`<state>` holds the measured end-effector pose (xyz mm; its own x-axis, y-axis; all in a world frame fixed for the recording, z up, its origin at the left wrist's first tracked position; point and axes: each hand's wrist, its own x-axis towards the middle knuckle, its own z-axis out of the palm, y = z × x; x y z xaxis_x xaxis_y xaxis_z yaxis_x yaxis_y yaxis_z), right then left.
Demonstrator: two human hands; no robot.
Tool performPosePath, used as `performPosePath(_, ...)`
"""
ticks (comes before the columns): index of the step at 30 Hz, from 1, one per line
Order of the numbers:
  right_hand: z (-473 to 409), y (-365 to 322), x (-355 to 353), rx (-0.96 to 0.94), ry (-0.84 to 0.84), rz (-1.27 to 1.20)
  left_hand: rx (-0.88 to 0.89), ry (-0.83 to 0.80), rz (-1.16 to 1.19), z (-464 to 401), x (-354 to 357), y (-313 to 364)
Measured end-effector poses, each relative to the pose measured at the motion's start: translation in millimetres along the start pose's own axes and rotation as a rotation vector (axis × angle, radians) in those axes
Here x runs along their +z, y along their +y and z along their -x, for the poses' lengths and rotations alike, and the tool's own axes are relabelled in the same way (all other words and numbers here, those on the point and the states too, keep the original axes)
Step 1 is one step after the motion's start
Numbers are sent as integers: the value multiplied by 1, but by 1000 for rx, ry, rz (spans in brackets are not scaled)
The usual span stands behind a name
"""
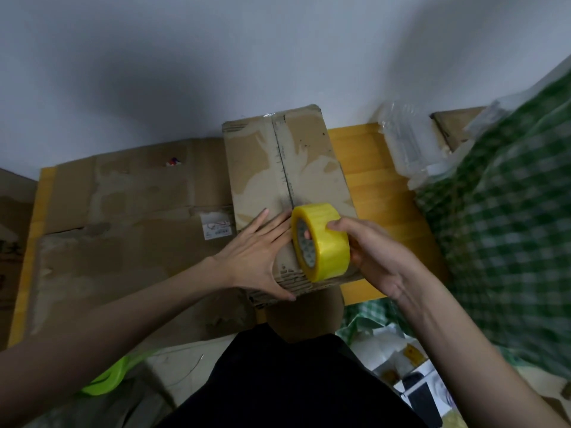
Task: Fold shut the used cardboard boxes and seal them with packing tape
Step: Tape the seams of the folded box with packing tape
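A worn brown cardboard box (278, 168) stands on the wooden table (364, 168), its top flaps folded shut with the centre seam running away from me. My left hand (256, 251) lies flat with spread fingers on the near left of the box top, thumb along the front edge. My right hand (367, 251) grips a yellow roll of packing tape (323, 240), fingers through its core and thumb over the top, holding it at the near end of the seam.
A larger flattened cardboard box (123, 217) lies to the left of the box. Crumpled clear plastic (411, 143) and another box (454, 125) sit at the back right. Green checked cloth (509, 211) fills the right side. A white wall rises behind.
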<state>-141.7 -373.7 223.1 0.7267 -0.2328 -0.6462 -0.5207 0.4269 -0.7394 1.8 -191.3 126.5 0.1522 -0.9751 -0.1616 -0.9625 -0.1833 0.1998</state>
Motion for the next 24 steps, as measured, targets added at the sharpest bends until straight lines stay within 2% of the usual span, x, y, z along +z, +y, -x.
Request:
performPosePath(11, -17, -18, 7, -184, 83, 105, -62, 62, -47, -41, -8, -18)
performPosePath(18, -6, -9, 7, -172, 55, 185, -58, 100, -75, -36, 0, -14)
performPosePath(24, 9, -2, 7, -157, 105, 134, -72, 90, -95, -36, 1, -14)
